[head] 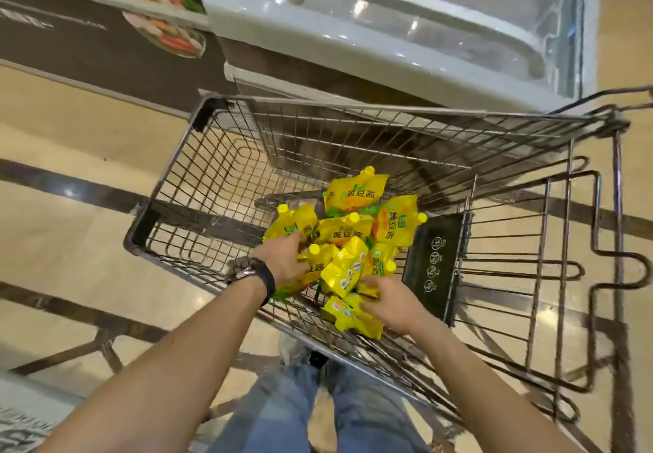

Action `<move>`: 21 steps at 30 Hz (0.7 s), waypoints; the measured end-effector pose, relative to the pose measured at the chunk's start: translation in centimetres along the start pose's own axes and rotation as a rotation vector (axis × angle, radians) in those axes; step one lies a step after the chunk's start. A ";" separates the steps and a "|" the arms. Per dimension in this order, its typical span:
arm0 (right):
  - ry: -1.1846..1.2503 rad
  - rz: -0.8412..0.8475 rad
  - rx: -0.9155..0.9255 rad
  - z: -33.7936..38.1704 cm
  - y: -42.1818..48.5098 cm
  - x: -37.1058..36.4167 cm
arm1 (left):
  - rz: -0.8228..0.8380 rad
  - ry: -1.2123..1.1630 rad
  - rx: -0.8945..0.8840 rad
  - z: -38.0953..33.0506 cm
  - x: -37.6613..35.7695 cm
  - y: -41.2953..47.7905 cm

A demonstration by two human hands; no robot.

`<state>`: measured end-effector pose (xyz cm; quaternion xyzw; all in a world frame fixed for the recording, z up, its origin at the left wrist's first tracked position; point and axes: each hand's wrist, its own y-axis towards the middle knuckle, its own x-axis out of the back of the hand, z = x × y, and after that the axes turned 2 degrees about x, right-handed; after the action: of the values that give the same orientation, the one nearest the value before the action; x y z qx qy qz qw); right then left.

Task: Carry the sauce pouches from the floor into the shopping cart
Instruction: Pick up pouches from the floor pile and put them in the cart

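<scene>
Both hands reach into a wire shopping cart (169, 176) at frame centre, the left hand (282, 258) and right hand (392, 306) resting with loose fingers on a heap of yellow sauce pouches (348, 237). A glass-topped freezer (406, 24) fills the upper right, above beige floor (70, 127).

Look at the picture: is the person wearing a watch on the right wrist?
No, the dark-strapped watch sits on the wrist of the left hand; the right hand has a bare wrist.

Yellow sauce pouches (348, 240) lie heaped inside the shopping cart (198, 176).
</scene>
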<state>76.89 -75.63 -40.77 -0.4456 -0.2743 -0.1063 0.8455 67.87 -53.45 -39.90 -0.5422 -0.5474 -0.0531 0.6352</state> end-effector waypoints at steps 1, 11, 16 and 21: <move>0.008 -0.064 0.029 1.2 0.1 1.3 | -0.043 0.017 0.005 0.3 1.0 -1.1; -0.369 -0.376 0.368 18.7 -2.8 14.1 | -0.486 0.063 0.277 6.9 14.1 -14.8; -0.573 -0.420 0.626 27.7 -6.5 16.6 | -0.649 0.051 0.543 10.4 18.0 -24.6; -0.687 -0.468 0.831 35.3 -10.2 15.7 | -0.772 0.039 0.755 12.3 17.0 -33.5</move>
<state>72.54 -51.82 -8.91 -0.0131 -0.6423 -0.0232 0.7660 44.61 -48.91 -8.30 -0.0346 -0.6761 -0.0920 0.7302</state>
